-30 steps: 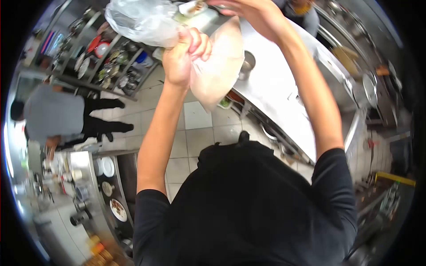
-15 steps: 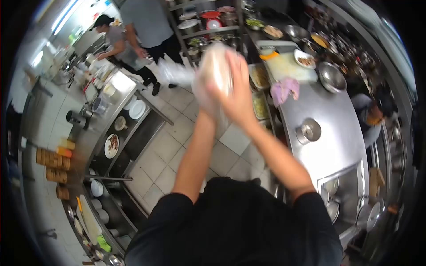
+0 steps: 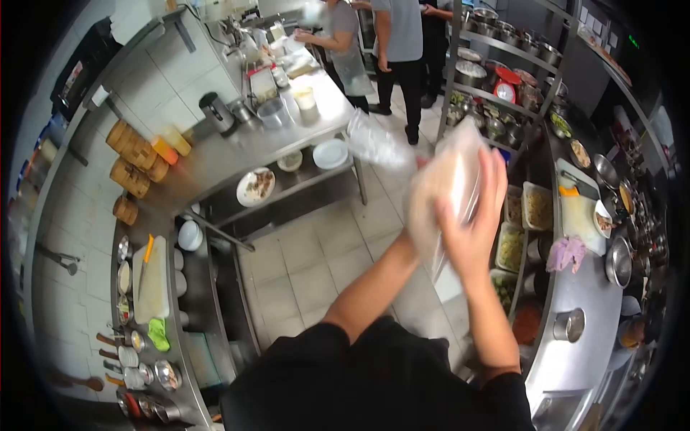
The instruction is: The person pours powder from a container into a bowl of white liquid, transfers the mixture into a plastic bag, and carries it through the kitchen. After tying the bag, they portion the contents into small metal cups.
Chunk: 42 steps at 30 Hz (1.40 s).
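Observation:
A pale, rounded bundle wrapped in clear plastic [image 3: 460, 176] is held up in front of me, above the floor. My right hand [image 3: 471, 223] presses against its right side, thumb across the front and fingers along the edge. On the other side, my left hand [image 3: 424, 215] grips it, mostly hidden behind the blurred plastic. A loose tail of clear plastic [image 3: 379, 144] trails out to the left. What lies inside the wrapping I cannot make out.
On the left a steel counter [image 3: 237, 161] carries containers, with plates [image 3: 256, 187] on its lower shelf. A cutting board [image 3: 152, 284] lies nearer. Food trays [image 3: 510, 246] and a steel counter [image 3: 568, 359] stand right. Several people [image 3: 399, 43] stand beyond, near a shelf rack [image 3: 496, 93].
My view has turned left, bringing more of the left counter in and shifting the right counter toward the edge. Both hands still hold the wrapped bundle, now right of centre.

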Tool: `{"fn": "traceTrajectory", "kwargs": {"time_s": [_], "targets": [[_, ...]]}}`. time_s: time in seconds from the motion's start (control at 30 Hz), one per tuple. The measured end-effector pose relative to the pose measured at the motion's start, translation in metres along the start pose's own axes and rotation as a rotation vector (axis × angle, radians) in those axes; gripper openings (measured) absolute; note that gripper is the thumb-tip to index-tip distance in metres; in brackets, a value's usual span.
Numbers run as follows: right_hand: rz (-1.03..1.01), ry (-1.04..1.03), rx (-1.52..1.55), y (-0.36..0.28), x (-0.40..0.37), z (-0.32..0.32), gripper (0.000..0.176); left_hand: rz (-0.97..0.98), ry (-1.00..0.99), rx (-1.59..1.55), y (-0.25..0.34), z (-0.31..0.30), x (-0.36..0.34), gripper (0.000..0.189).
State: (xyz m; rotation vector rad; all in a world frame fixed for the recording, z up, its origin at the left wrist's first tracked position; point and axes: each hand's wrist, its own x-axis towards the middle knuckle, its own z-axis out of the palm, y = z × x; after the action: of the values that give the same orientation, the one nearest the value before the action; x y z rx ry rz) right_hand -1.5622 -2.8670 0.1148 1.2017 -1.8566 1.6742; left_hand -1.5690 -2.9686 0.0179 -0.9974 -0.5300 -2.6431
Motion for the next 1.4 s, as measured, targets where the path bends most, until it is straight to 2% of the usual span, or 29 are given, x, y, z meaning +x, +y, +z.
{"fn": "traceTrajectory", "kwargs": {"time_s": [0.03,0.07,0.1,0.13,0.2,0.23,0.27,0.33,0.4,0.47,0.53,0.57,0.63,0.67,0.73,0.77,0.8,0.87,0.9,0.93,0.97,1.03,1.1,1.17,1.2,1.27,1.33,1.37,1.4], "targets": [[-0.078,-0.003,-0.025,-0.010,-0.009,0.009,0.077,-0.010,-0.017,0.012,0.014,-0.001,0.005,0.063],[-0.145,-0.017,-0.056,-0.014,-0.013,0.016,0.076,-0.052,0.148,-0.229,0.021,0.003,0.002,0.065],[-0.100,-0.017,-0.078,-0.005,-0.008,0.031,0.077,-0.089,0.332,-0.479,0.025,0.006,-0.005,0.067],[0.031,-0.059,0.024,0.009,0.001,0.044,0.079,-0.086,0.351,-0.488,0.030,0.009,-0.010,0.067],[0.055,-0.098,0.027,0.017,0.012,0.050,0.079,0.029,0.519,0.179,0.050,0.010,-0.001,0.069],[0.037,-0.082,0.029,0.016,0.022,0.056,0.079,-0.048,0.340,-0.195,0.061,-0.008,0.000,0.069],[-0.073,-0.048,0.038,0.011,0.024,0.060,0.077,-0.050,0.332,-0.194,0.070,-0.010,0.014,0.069],[-0.148,-0.031,0.049,0.028,0.031,0.067,0.076,-0.052,0.444,0.081,0.075,-0.006,0.031,0.069],[0.069,-0.083,0.121,0.058,0.059,0.089,0.075,-0.043,0.508,0.247,0.081,-0.021,0.031,0.069],[-0.023,-0.075,0.211,0.070,0.078,0.090,0.074,-0.043,0.282,-0.391,0.090,-0.052,0.057,0.066],[-0.158,-0.033,0.069,0.088,0.090,0.097,0.073,-0.020,0.313,-0.266,0.089,-0.067,0.075,0.065],[0.005,-0.077,0.135,0.115,0.110,0.111,0.072,-0.024,0.431,-0.024,0.085,-0.079,0.077,0.067],[0.019,-0.087,0.223,0.141,0.124,0.108,0.072,-0.034,0.600,0.507,0.098,-0.109,0.103,0.070],[0.008,-0.086,0.288,0.151,0.141,0.110,0.072,-0.023,0.553,0.544,0.109,-0.131,0.129,0.070],[-0.081,-0.059,0.253,0.162,0.159,0.121,0.071,0.006,0.334,-0.152,0.110,-0.166,0.136,0.070],[0.002,-0.102,0.236,0.176,0.170,0.132,0.069,0.094,0.689,0.448,0.111,-0.174,0.135,0.070],[0.079,-0.156,0.218,0.191,0.174,0.142,0.068,0.081,0.724,0.453,0.114,-0.154,0.144,0.069],[0.128,-0.188,0.362,0.225,0.187,0.148,0.062,-0.058,0.152,0.144,0.152,-0.187,0.153,0.061],[0.343,-0.250,0.782,0.229,0.182,0.145,0.062,-0.079,0.139,0.144,0.166,-0.212,0.162,0.061],[0.567,-0.315,1.202,0.235,0.170,0.139,0.062,-0.001,-0.105,0.211,0.172,-0.239,0.163,0.050],[0.750,-0.346,1.378,0.258,0.156,0.138,0.063,0.087,-0.345,0.277,0.173,-0.255,0.163,0.039],[1.037,-0.271,1.639,0.312,0.109,0.143,0.063,-0.050,0.492,1.542,0.125,-0.226,0.120,0.034],[1.101,-0.120,1.710,0.340,0.059,0.157,0.064,-0.465,0.875,1.603,0.065,-0.205,0.128,0.040],[1.132,0.092,1.702,0.363,0.006,0.165,0.058,-0.418,0.176,1.940,0.039,-0.299,0.058,0.031],[1.147,0.224,1.687,0.368,-0.024,0.158,0.056,-0.446,0.108,1.879,0.033,-0.283,0.068,0.031],[1.157,0.436,1.627,0.349,-0.079,0.120,0.054,-0.569,0.332,0.670,0.033,-0.217,0.091,0.046],[1.117,0.408,1.332,0.322,-0.106,0.093,0.048,-0.673,0.296,0.464,0.001,-0.206,0.079,0.045],[0.993,0.384,1.102,0.318,-0.122,0.083,0.046,-0.680,0.284,0.309,-0.015,-0.195,0.078,0.045],[0.990,0.404,1.044,0.307,-0.124,0.067,0.045,-0.616,0.100,0.629,-0.020,-0.160,0.094,0.048]]}}
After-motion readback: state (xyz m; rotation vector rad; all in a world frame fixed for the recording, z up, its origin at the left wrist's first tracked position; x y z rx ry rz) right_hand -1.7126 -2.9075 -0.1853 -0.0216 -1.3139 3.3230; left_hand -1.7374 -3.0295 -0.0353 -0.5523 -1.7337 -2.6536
